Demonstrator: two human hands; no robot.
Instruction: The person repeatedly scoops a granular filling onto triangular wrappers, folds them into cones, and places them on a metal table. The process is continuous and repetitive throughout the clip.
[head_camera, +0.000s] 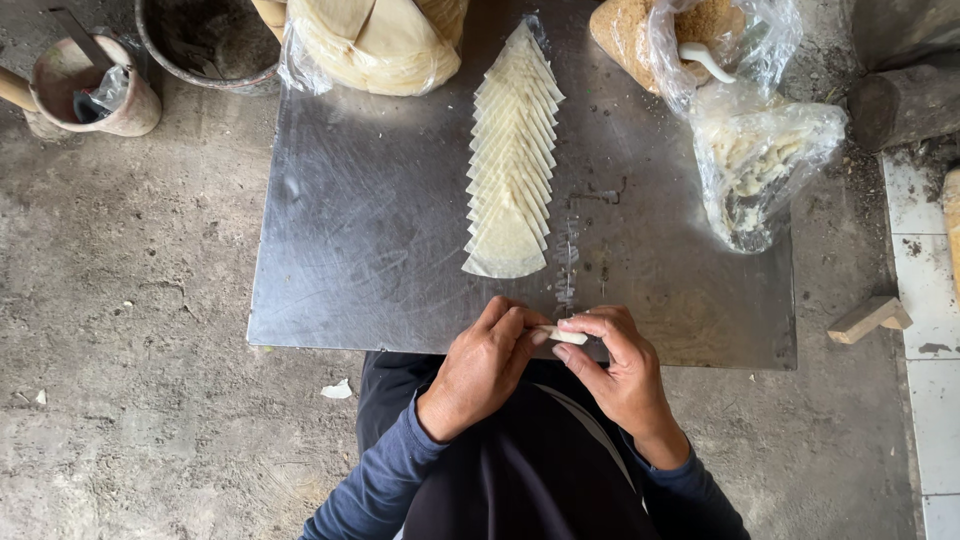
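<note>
Fingertips of the left hand (483, 367) and right hand (617, 362) pinch a small pale roll of dough (563, 335) between them, over the metal sheet's (370, 230) near edge; fanned wrappers (510, 160) lie beyond.

The person wears a long-sleeved blue-grey top; both sleeves are snug and creased, ending at the wrists, at about 7 and 5 o'clock of the view. The left hand (483, 365) and right hand (615, 365) are bare. Dark clothing covers the lap.
</note>
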